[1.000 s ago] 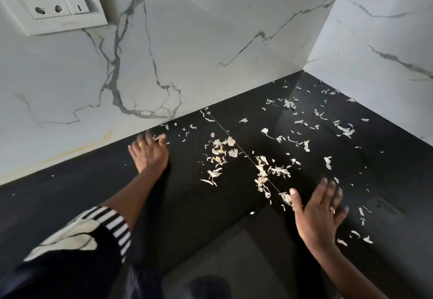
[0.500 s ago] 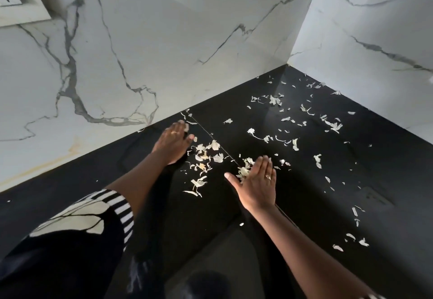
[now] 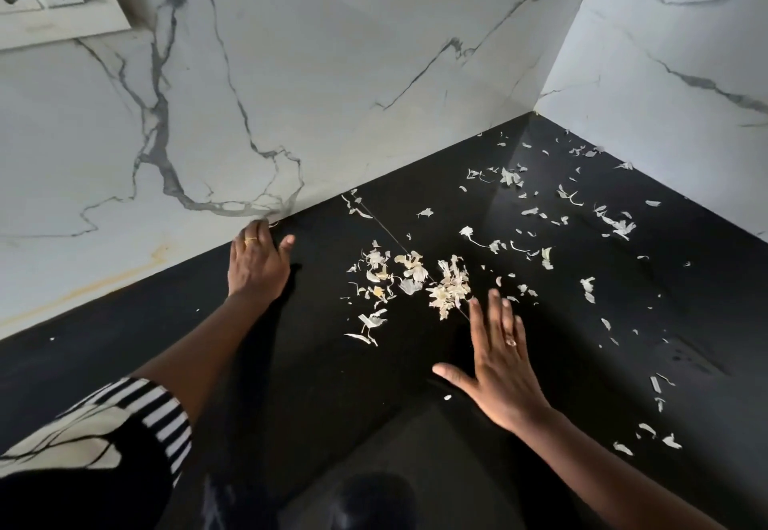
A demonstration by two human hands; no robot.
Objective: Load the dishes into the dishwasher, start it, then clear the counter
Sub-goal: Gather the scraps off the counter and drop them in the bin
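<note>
Clearing the counter looks to be the step in hand: pale peel scraps [image 3: 615,224] litter the black counter [image 3: 124,346], and a small heap [image 3: 451,286] sits near the middle of it, on a thin seam [image 3: 386,230] that runs from 11 o'clock to 5 o'clock. The right hand [image 3: 498,367] lies flat just at 5 o'clock of the heap, fingers straight and close together, thumb splayed wide toward 9 o'clock, fingertips pointing to 12 o'clock and almost at the heap's edge. The left hand [image 3: 257,263] rests palm down well off at 9 o'clock of the heap, fingers together and reaching the foot of the marble wall [image 3: 332,72], thumb out; whether its tips hold a scrap I cannot tell. The heap itself stands a little longer from 12 to 6 o'clock, with a looser patch trailing from it toward 9 o'clock, while the wider litter stretches away to the corner at 1 o'clock and down to 4 o'clock. To do this well, I judge the hand's edge should stay flush on the stone and sweep slowly, since such light flakes will likely skitter or lift; bring the far scraps in toward the heap first, then cup both palms round it
</note>
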